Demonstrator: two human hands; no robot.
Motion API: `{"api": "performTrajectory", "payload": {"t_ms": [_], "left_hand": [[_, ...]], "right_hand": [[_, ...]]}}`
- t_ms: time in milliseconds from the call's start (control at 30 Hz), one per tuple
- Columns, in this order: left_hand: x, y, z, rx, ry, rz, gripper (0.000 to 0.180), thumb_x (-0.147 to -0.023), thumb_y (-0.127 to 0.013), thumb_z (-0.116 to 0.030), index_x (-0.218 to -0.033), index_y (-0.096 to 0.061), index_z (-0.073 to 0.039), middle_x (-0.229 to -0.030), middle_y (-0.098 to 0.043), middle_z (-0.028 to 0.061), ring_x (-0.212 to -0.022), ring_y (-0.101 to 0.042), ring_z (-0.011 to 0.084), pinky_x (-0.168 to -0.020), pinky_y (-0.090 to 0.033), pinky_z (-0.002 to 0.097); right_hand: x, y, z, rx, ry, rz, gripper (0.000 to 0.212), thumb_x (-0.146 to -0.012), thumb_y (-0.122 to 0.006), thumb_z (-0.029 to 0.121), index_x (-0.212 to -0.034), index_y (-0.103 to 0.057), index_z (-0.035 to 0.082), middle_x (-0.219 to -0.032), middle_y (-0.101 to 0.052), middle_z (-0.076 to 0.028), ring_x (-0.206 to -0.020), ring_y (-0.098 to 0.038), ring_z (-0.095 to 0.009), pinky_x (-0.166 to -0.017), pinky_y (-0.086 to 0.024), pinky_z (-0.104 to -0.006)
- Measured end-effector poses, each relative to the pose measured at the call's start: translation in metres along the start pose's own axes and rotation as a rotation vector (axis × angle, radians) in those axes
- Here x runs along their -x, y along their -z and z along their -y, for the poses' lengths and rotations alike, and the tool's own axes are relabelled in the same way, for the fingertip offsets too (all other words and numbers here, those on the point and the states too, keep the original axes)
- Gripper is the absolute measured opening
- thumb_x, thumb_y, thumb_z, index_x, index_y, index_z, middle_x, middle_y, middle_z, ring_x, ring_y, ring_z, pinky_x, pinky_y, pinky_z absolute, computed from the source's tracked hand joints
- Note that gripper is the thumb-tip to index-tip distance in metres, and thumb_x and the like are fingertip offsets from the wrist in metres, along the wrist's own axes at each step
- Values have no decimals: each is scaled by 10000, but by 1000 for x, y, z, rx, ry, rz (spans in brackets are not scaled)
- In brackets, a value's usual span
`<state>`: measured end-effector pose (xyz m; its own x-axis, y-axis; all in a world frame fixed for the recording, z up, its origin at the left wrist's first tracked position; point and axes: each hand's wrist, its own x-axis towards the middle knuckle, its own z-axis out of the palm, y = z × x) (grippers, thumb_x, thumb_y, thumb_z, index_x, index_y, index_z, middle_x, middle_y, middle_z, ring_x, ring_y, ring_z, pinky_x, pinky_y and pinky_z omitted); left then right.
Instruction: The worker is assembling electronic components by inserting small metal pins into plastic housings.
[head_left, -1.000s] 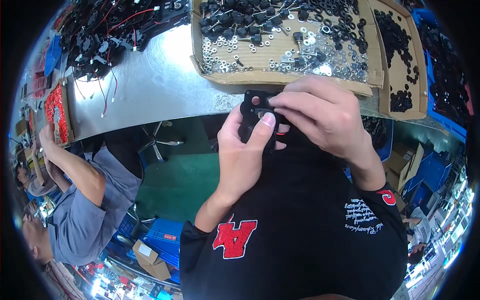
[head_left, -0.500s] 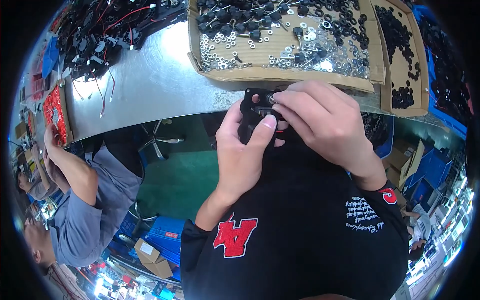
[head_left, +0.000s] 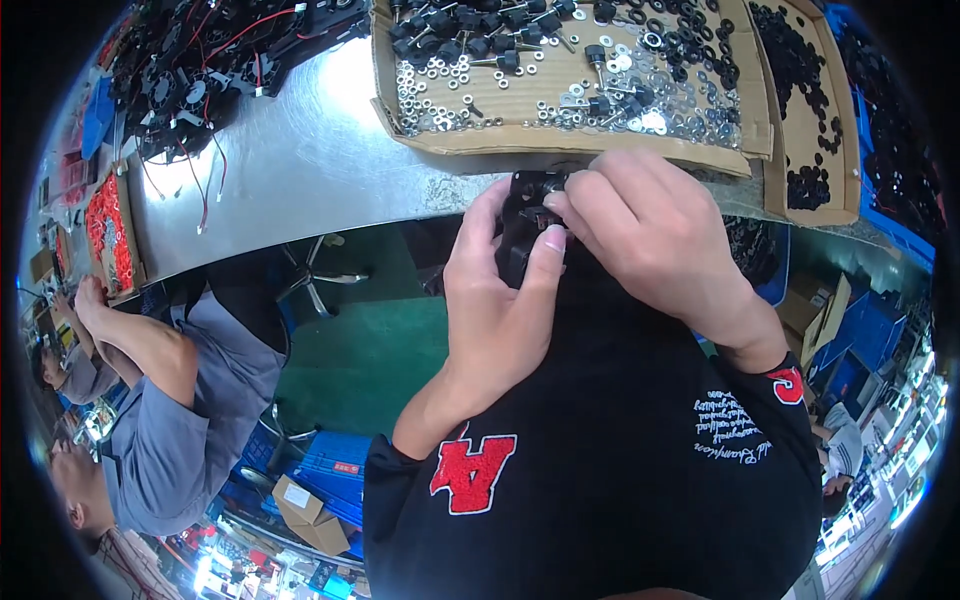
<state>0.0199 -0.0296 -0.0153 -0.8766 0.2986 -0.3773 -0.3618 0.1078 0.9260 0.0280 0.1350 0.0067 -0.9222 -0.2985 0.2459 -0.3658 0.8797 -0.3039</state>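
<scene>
With left hand (head_left: 498, 320), clasping a black part (head_left: 522, 215) just short of the near edge of the cardboard tray (head_left: 480, 143), thumb (head_left: 546, 255) laid against it. With right hand (head_left: 650, 225), pinching at the part's right corner, fingertips (head_left: 580, 187) pressed close; cannot tell on what. Looks light and stiff, probably plastic, perhaps slightly slick; best taken by the outer edges, squeezing gently. Cannot make out the underside, turned away, nor fine detail in such dark surfaces.
</scene>
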Motion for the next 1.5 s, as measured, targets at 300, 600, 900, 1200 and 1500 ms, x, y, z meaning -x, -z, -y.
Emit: {"api": "performTrajectory", "payload": {"t_ms": [300, 600, 900, 1200, 1500], "left_hand": [[-6, -2, 0, -7, -32, -48, 430, -893, -626, -41, -1276, -472, 80, -1105, -617, 167, -996, -616, 188, -863, -505, 313], [-6, -1, 5, -101, -142, -102, 424, -887, -634, -45, -1270, -489, 62, -1139, -605, 182, -1024, -616, 223, -877, -501, 333], [0, 2, 8, -303, -272, -142, 479, -858, -644, -33, -1299, -476, 51, -1202, -581, 203, -1091, -595, 282, -908, -485, 365], [-2, 2, 10, -278, -313, -150, 500, -835, -635, 13, -1301, -463, 64, -1211, -571, 219, -1078, -606, 292, -895, -503, 366], [2, -3, 14, -337, -373, -130, 489, -843, -634, 3, -1301, -471, 56, -1220, -573, 207, -1083, -605, 289, -891, -496, 364]], "right_hand": [[2, -11, -1, -298, -251, -152, 193, -826, -708, 171, -844, -586, 23, -744, -565, -92, -636, -587, -269, -561, -478, -358], [3, -17, 2, -341, -269, -85, 173, -857, -677, 180, -890, -601, 28, -756, -578, -106, -623, -594, -284, -554, -477, -361], [6, -16, 11, -234, -225, -208, 219, -811, -723, 211, -903, -631, 34, -755, -613, -90, -624, -619, -265, -565, -500, -333], [4, -13, 15, -314, -208, -307, 260, -755, -773, 170, -928, -646, 23, -752, -621, -89, -631, -628, -235, -563, -508, -304], [5, -11, 17, -302, -204, -276, 304, -753, -785, 162, -972, -640, 9, -786, -649, -91, -656, -656, -206, -568, -524, -293]]}}
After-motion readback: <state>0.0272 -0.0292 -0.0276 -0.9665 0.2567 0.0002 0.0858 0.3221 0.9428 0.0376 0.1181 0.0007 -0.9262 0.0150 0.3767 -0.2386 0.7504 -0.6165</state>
